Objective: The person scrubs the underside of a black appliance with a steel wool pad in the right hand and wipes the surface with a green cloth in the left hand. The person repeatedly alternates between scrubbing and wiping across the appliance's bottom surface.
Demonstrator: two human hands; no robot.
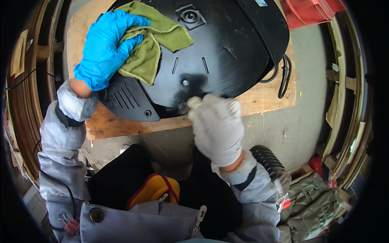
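Observation:
A large rounded black plastic housing [239, 69] lies on a wooden board, its vented grey-black corner panel towards me. My left hand [106, 44], in a blue glove, grips a folded green cloth [146, 60] against the housing's upper left. At the near edge, my right hand [219, 127], in a white glove, is closed around what looks like a small brush; pale bristles [183, 108] show beside the fingers, slightly blurred. A darker patch surrounds the screw [185, 82] just above it. The brush's handle is hidden in the hand.
Under the housing is the wooden board [117, 126]. A black cable [286, 77] loops off its right side. Red containers [310, 12] stand at the far right. A yellow, red-edged item [156, 190] rests by my lap. Stacked sheets line both sides; a green bag [312, 202] lies lower right.

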